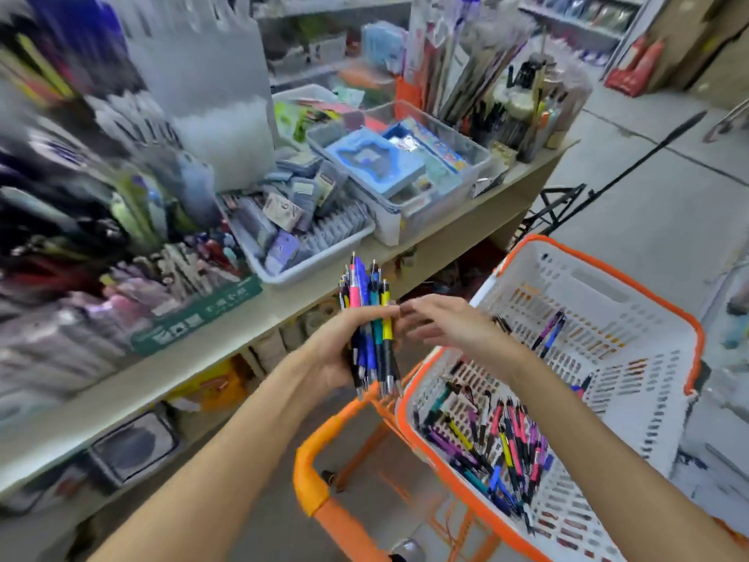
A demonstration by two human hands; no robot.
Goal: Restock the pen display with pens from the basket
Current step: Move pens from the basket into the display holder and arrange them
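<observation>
My left hand (344, 350) grips an upright bundle of several pens (367, 318), with pink, blue, teal and yellow barrels. Just to its right, my right hand (437, 322) hovers with straight fingers reaching toward the bundle, holding nothing. The white basket with an orange rim (608, 269) sits at the lower right. Several loose pens (498, 452) lie in its near corner and a few more (551, 330) lean against its far wall. The pen display (133, 253) fills the left of the shelf, badly blurred.
The beige shelf (251, 326) also carries a grey tray of small packs (308, 233) and a clear bin of stationery (405, 172). An orange trolley frame (312, 476) stands under the basket. Grey floor lies at the right.
</observation>
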